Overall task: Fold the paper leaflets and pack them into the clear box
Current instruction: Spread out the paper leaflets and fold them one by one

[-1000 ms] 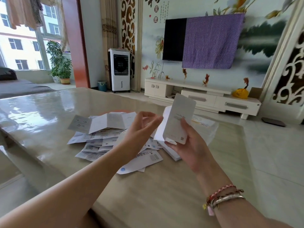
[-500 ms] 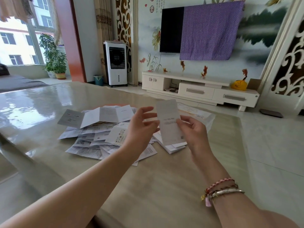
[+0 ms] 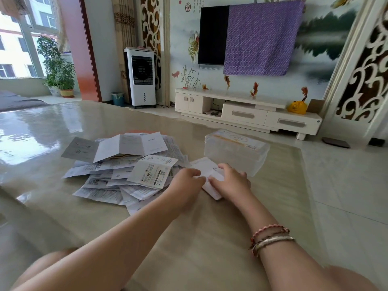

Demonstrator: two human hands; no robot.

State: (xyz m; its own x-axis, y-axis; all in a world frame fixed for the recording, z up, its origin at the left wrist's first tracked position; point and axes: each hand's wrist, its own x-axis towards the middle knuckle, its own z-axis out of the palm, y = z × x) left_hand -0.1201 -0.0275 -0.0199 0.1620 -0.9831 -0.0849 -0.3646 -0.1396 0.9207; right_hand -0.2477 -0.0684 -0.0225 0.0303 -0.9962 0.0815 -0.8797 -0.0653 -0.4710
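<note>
Both hands are down on the bench, side by side, pressing on a small stack of folded leaflets (image 3: pixel 211 186). The left hand (image 3: pixel 185 184) has its fingers curled over the stack's left side; the right hand (image 3: pixel 231 180) lies over its right side with fingers bent down onto the paper, so each grasps the stack. The stack's near corner pokes out towards the person from between the two hands.

Just beyond the right hand stands the clear box (image 3: pixel 236 151), lid on, nearly touching the fingers. It sits close to the bench's right edge, where the surface drops to the tiled floor (image 3: pixel 346 185).

To the left of the hands lies a loose heap of unfolded leaflets (image 3: pixel 123 166), spread and overlapping, its right fringe reaching the left hand. One long creased sheet lies across the top at the back.

The glossy bench (image 3: pixel 52 127) stretches bare to the far left and along the near edge beneath the forearms. Bracelets (image 3: pixel 270 238) circle the right wrist.
</note>
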